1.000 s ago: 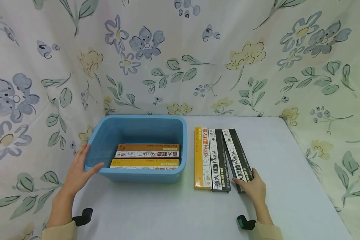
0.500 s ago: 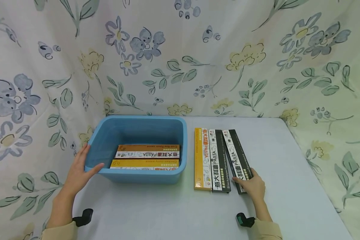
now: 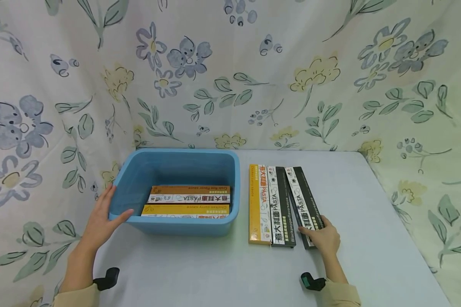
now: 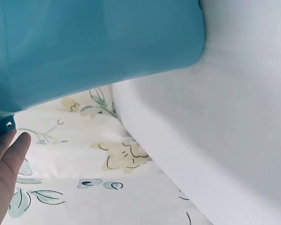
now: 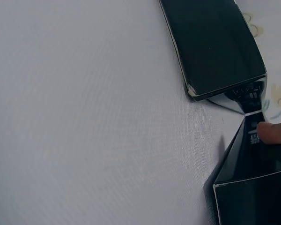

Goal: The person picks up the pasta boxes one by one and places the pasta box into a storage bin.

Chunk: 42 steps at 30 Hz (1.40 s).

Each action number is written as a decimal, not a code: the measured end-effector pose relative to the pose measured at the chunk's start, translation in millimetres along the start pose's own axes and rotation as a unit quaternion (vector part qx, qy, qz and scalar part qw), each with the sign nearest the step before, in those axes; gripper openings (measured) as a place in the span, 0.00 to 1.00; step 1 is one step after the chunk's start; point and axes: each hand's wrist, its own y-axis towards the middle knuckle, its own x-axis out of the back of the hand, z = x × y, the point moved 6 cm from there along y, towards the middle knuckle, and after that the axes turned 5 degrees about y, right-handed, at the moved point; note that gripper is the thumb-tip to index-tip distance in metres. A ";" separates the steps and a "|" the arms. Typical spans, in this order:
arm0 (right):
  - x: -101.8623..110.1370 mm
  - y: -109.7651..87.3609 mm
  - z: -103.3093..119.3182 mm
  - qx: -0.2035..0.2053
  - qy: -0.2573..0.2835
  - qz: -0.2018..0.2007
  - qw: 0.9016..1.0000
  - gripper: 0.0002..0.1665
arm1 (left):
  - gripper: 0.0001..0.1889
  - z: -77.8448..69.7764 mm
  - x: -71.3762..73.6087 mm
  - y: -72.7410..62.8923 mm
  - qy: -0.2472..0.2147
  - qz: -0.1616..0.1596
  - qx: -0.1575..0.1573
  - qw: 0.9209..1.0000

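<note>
A light blue plastic tub (image 3: 180, 228) stands on the left of the table. My left hand (image 3: 103, 217) rests at its front left corner, fingers along the left rim and thumb at the front rim; the left wrist view shows the fingertips right by the tub's rim (image 4: 9, 123). Inside the tub lie pasta boxes, one orange-brown (image 3: 190, 190) and one yellow (image 3: 186, 209). At the right, my right hand (image 3: 326, 238) grips the near end of a slanted black-and-white pasta box (image 3: 301, 194), thumb on its left side and fingers on its right.
A yellow pasta box (image 3: 255, 204) and another black-and-white pasta box (image 3: 282, 204) lie side by side between the tub and the slanted box. Floral cloth (image 3: 230, 55) hangs behind the white table (image 3: 215, 273) and at both sides.
</note>
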 end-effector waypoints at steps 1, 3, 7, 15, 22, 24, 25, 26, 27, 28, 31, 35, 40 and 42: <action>0.6 -0.4 -0.1 -0.003 0.001 -0.004 1.000 0.53 | 0.47 0.4 -0.5 0.1 0.001 0.001 0.001 1.000; 2.3 -0.5 0.1 -0.006 0.003 -0.012 1.000 0.52 | 0.47 0.8 -0.9 -0.1 0.002 0.001 0.003 1.000; 6.1 -0.7 2.1 -0.007 0.005 -0.022 1.000 0.51 | 0.47 0.7 -0.4 -0.1 0.000 0.000 0.002 1.000; 14.5 -1.2 4.3 -0.015 0.006 -0.037 0.999 0.51 | 0.47 1.5 -0.9 -0.1 0.002 0.000 0.002 1.000; 22.5 -2.9 10.2 -0.008 0.027 -0.045 0.999 0.51 | 0.47 0.8 0.1 -1.1 -0.002 -0.001 0.003 1.000; 25.1 -3.9 12.4 -0.005 0.032 -0.049 0.998 0.51 | 0.47 0.8 0.0 -1.1 -0.002 -0.002 0.002 1.000; 26.6 -4.6 13.7 -0.003 0.034 -0.050 0.998 0.51 | 0.47 1.1 -0.2 -0.9 -0.001 -0.002 0.001 1.000; 28.0 -5.1 15.0 -0.001 0.034 -0.052 0.998 0.51 | 0.47 1.4 -0.5 -0.7 0.000 -0.002 0.001 1.000; 29.3 -5.5 16.2 0.000 0.035 -0.052 0.998 0.51 | 0.47 1.5 -0.5 -0.6 0.001 -0.002 0.001 1.000; 30.5 -5.9 17.6 0.002 0.035 -0.053 0.998 0.51 | 0.47 1.7 -0.8 -0.5 0.002 -0.002 0.001 1.000; 33.9 -6.9 20.8 0.006 0.032 -0.052 0.998 0.51 | 0.47 1.9 -1.1 -0.3 0.004 -0.001 0.001 1.000; 38.0 -7.1 23.9 0.012 0.031 -0.050 0.998 0.52 | 0.47 1.5 -0.8 -0.4 0.003 -0.002 -0.001 1.000; 43.3 -7.4 28.6 0.023 0.032 -0.053 0.998 0.52 | 0.47 1.4 -0.3 -1.0 0.006 0.001 0.001 1.000; 45.5 -7.9 30.6 0.026 0.031 -0.054 0.998 0.52 | 0.47 2.0 -0.9 -0.8 0.006 0.002 0.001 1.000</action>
